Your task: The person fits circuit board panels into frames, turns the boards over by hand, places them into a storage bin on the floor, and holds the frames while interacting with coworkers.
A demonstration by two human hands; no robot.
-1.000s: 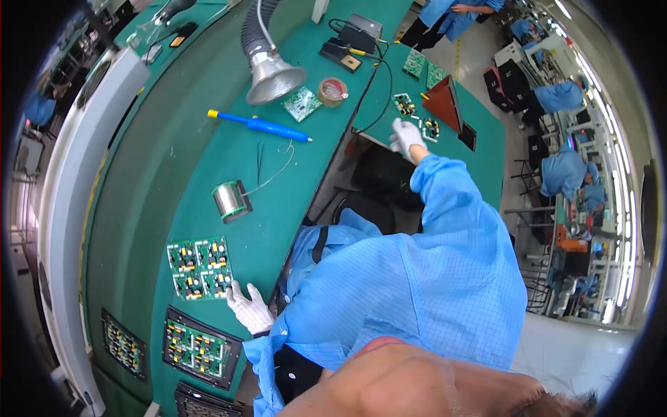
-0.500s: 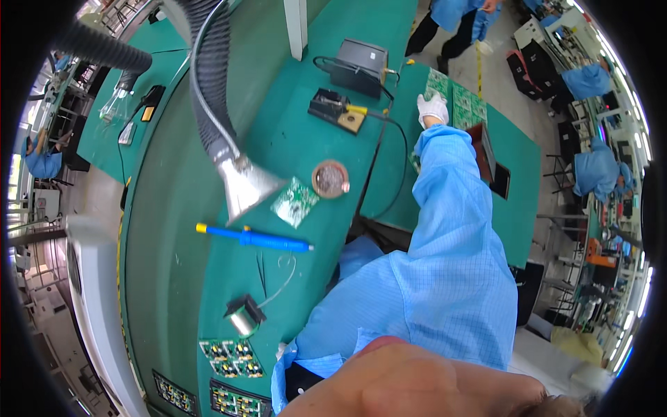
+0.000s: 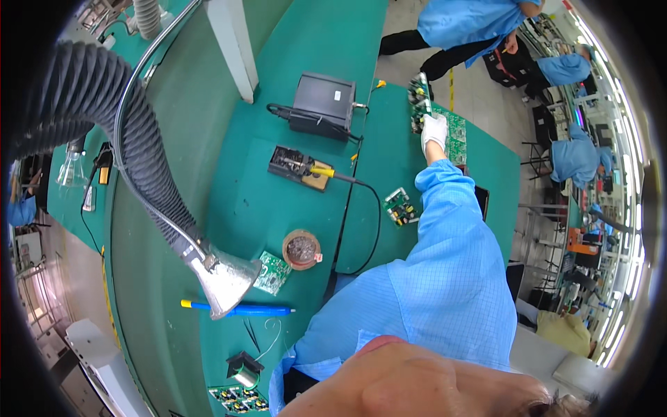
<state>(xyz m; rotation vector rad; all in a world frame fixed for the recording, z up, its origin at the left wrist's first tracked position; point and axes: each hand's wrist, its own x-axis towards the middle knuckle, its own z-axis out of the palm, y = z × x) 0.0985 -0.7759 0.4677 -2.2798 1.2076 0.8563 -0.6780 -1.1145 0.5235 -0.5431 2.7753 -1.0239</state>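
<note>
My right hand (image 3: 435, 133), in a white glove, reaches far out over the right-hand green table. Its fingers are closed on the near end of a circuit board panel (image 3: 420, 104), tilted up on edge so the mounted parts show. Just beyond the hand, green circuit boards (image 3: 456, 137) lie on the tabletop. A smaller populated circuit board (image 3: 401, 207) rests left of my blue sleeve. My left hand does not show.
On the left table are a soldering iron in its stand (image 3: 300, 167), a black station box (image 3: 323, 104), a round tin (image 3: 301, 249), a blue solder sucker (image 3: 267, 310) and a solder spool (image 3: 244, 374). A fume hose (image 3: 156, 160) hangs over it. A person (image 3: 462, 24) stands beyond the tables.
My right hand rested on flat green boards; now it grips a panel tilted up on edge. The smaller board beside my sleeve has come into fuller view. The whole view has shifted.
</note>
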